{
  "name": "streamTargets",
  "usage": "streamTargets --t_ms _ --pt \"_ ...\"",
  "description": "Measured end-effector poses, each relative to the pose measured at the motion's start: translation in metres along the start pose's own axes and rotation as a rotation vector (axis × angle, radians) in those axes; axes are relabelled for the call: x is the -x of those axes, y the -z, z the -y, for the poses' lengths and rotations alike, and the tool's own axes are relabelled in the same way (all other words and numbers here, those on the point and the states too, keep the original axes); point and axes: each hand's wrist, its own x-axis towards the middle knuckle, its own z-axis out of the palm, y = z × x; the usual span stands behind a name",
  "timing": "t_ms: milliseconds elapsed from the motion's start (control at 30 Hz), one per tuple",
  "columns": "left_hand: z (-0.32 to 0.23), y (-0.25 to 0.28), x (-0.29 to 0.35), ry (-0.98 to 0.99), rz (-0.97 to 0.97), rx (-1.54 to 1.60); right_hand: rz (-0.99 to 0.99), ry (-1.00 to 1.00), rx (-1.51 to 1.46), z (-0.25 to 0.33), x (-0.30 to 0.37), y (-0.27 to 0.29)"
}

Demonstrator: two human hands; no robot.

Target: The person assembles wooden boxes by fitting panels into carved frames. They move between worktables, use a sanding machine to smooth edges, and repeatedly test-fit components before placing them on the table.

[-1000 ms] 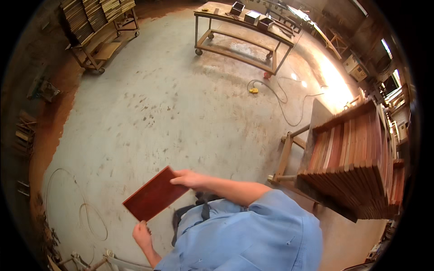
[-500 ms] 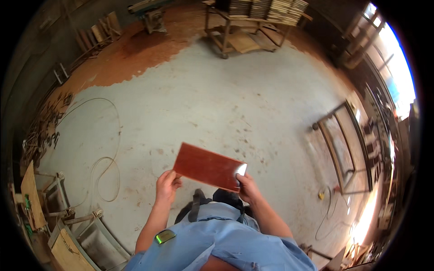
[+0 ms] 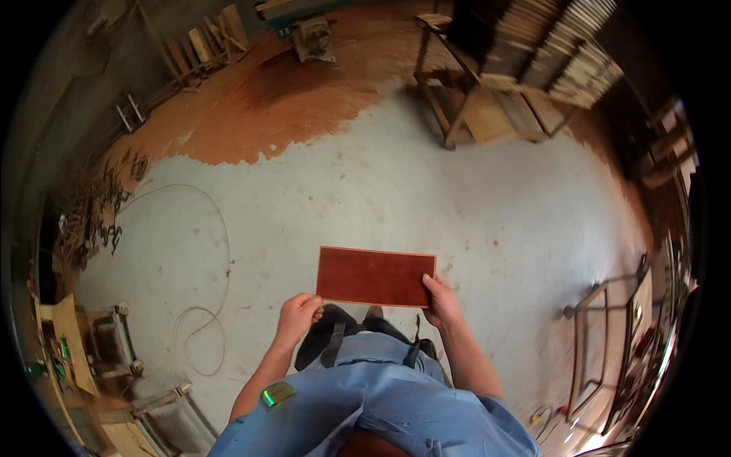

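A flat, reddish-brown, varnished wooden panel (image 3: 371, 277) with paler edges is held out in front of my body above the floor. My left hand (image 3: 298, 317) pinches its near left corner, fingers curled in. At the near right corner, my right hand (image 3: 444, 302) grips the panel, thumb on the top face and the other fingers hidden beneath. The panel lies nearly level, its long side running left to right.
A wheeled wooden cart (image 3: 487, 114) stacked with boards stands far right. A thin hose (image 3: 227, 259) loops across the pale floor on the left. Metal frames stand at the lower left, a wheeled frame (image 3: 590, 343) at the right. Clamps (image 3: 95, 206) pile along the left wall.
The view has turned left, so the cart and floor shift rightward. The panel has levelled from its slant, and the bright glare on its right corner is gone. Both hands keep their hold.
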Motion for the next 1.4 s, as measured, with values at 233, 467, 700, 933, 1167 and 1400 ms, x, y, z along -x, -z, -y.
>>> streamTargets --t_ms 233,467,700,933,1167,1400 --pt "-0.098 0.05 -0.245 0.09 -0.195 0.258 0.032 0.139 0.114 0.121 -0.269 -0.088" --pt "-0.235 0.07 -0.566 0.272 -0.08 0.785 -0.214 0.18 0.104 0.225 -0.453 -0.132" --pt "-0.42 0.061 -0.869 0.106 -0.147 0.923 -0.224 0.17 0.045 0.333 -0.66 -0.162" --pt "-0.554 0.024 -1.08 0.131 -0.188 1.002 -0.239 0.246 0.107 0.471 -0.892 -0.2" --pt "-0.625 0.091 -1.297 0.044 -0.242 1.193 -0.113 0.286 0.208 0.62 -1.089 -0.293" --pt "-0.653 0.132 -1.484 0.252 -0.539 1.441 -0.114 0.247 0.315 0.701 -1.282 -0.366"
